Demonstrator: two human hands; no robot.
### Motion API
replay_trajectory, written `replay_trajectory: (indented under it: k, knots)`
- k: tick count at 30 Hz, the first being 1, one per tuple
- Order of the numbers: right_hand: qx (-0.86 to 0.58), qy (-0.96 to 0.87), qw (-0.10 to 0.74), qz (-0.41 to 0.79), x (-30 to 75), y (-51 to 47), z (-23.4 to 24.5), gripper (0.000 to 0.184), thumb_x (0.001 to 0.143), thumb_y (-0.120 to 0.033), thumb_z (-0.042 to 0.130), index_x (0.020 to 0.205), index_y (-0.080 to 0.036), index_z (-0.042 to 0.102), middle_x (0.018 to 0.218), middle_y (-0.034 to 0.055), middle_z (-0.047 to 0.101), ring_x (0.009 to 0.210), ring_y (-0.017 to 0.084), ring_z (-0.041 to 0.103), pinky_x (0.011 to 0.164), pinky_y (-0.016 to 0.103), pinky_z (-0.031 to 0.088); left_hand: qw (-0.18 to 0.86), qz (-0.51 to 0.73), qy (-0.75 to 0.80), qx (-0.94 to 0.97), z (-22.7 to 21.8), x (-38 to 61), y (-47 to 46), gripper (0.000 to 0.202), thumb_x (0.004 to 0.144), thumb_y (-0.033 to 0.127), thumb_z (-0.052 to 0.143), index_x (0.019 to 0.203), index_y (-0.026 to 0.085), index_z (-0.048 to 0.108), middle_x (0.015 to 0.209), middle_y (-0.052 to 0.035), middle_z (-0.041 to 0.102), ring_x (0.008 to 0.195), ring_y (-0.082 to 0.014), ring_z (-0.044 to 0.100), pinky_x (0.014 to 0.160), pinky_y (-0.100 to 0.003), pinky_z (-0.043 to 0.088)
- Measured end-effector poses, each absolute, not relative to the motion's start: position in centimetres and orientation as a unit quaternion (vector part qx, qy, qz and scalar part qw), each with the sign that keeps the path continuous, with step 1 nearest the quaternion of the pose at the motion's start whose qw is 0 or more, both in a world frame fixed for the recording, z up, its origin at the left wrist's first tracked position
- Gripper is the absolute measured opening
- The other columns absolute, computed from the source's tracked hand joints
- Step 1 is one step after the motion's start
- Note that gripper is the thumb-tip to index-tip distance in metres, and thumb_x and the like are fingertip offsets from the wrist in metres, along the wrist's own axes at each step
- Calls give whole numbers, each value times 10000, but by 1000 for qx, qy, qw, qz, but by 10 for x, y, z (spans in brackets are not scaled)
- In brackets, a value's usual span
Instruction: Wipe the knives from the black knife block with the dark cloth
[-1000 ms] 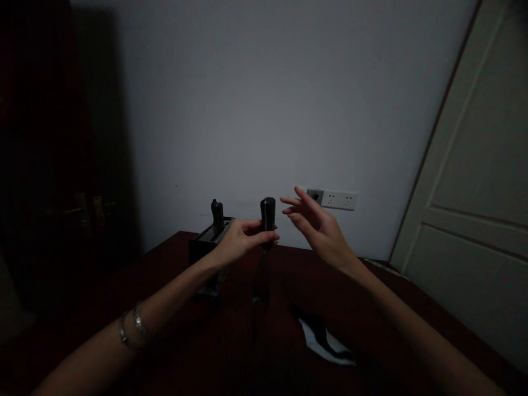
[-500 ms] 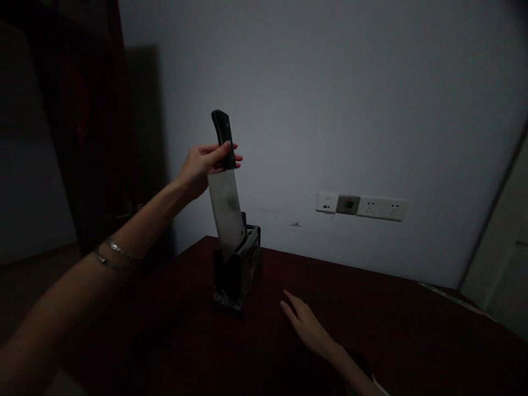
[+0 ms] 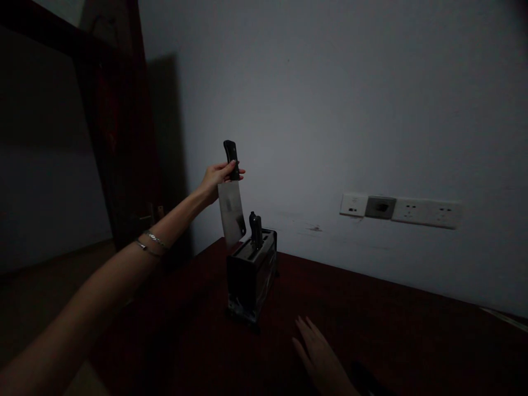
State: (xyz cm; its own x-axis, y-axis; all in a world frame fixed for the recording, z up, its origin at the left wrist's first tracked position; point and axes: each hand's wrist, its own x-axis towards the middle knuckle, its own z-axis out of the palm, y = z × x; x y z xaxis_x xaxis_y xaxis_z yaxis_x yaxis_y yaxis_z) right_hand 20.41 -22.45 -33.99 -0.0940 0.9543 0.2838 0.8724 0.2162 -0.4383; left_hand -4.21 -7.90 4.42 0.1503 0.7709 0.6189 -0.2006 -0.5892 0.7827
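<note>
My left hand (image 3: 217,179) is closed around the black handle of a cleaver (image 3: 231,212), holding it upright with the broad steel blade pointing down. The blade hangs just above the left end of a dark knife block (image 3: 251,272) on the dark red table (image 3: 396,330). Another black-handled knife (image 3: 255,228) stands in the block. My right hand (image 3: 319,357) lies flat on the table in front of the block, fingers stretched out, holding nothing.
A pale wall with a row of sockets (image 3: 400,209) runs behind the table. A dark wooden door frame (image 3: 119,137) stands at the left. The room is dim.
My left hand has drawn the cleaver up out of the block, so the blade now hangs over it. My right hand has dropped from the air onto the table.
</note>
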Motion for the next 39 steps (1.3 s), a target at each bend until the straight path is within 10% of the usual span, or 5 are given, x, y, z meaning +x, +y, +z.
replay_trajectory:
  k: [39]
  knots:
    - [-630,-725,263,86,208,-221,-337,502,862,-442,361,1249,-145,482,1329,85,443,1237,258,383,1018,419,355,431,578,237,651,1,-27,-25,249,778,297,605,917,90,610,796,-93,662,620,-116,613,485,-181,417]
